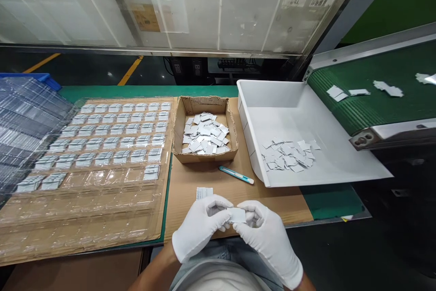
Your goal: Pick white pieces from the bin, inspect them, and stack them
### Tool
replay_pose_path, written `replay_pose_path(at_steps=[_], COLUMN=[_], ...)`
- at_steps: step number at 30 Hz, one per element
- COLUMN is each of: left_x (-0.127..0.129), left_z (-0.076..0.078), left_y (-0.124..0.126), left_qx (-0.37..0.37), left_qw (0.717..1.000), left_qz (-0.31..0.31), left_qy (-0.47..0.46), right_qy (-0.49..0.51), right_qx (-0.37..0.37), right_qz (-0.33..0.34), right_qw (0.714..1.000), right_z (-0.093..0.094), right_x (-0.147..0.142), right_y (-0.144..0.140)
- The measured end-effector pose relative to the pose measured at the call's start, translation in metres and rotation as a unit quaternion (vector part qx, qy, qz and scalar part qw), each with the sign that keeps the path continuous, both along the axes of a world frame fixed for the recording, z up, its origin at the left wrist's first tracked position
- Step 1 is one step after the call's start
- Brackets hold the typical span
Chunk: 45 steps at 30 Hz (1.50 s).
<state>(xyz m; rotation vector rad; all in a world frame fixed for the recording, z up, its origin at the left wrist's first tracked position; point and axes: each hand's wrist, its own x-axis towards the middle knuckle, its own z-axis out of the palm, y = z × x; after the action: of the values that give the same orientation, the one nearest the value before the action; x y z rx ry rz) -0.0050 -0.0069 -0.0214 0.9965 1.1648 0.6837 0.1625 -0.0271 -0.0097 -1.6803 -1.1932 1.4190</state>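
My left hand (pixel 200 225) and my right hand (pixel 269 241), both in white gloves, meet near the table's front edge and pinch a small white rectangular piece (pixel 236 215) between their fingertips. Another small piece (pixel 204 192) lies on the brown cardboard sheet (pixel 218 182) just beyond my left hand. A clear plastic blister tray (pixel 85 200) to the left holds rows of the same pieces in its far pockets; its near pockets are bare. A small cardboard box (pixel 204 130) ahead holds a heap of loose pieces.
A teal-handled cutter (pixel 236 175) lies on the cardboard. A white plastic bin (pixel 306 136) with several pieces sits under the end of a green conveyor belt (pixel 374 96) carrying more. Stacked clear trays (pixel 23 123) stand at far left. A glazed guard runs along the back.
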Motion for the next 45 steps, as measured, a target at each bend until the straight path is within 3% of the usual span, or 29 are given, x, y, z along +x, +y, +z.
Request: replay_pose_path(at_steps=[7, 12, 17, 23, 45], left_x=[0.0, -0.002, 0.003, 0.011, 0.01], left_z=[0.001, -0.003, -0.007, -0.016, -0.013], left_y=[0.003, 0.003, -0.003, -0.013, -0.01], left_qx=[-0.029, -0.081, -0.098, -0.114, -0.141], left_qw=[0.999, 0.988, 0.978, 0.97, 0.969], left_qz=[0.01, 0.076, 0.148, 0.179, 0.18], left_qy=[-0.042, -0.109, -0.108, -0.121, -0.097], right_qy=[-0.059, 0.002, 0.089, 0.117, 0.124], right_qx=[0.02, 0.014, 0.013, -0.027, -0.047], right_qz=[0.035, 0.015, 0.003, -0.024, -0.039], right_qw=[0.997, 1.0, 0.996, 0.992, 0.99], right_z=[0.0, -0.009, -0.011, -0.009, -0.02], right_x=[-0.001, 0.004, 0.004, 0.002, 0.006], right_y=[-0.001, -0.006, -0.006, -0.004, -0.007])
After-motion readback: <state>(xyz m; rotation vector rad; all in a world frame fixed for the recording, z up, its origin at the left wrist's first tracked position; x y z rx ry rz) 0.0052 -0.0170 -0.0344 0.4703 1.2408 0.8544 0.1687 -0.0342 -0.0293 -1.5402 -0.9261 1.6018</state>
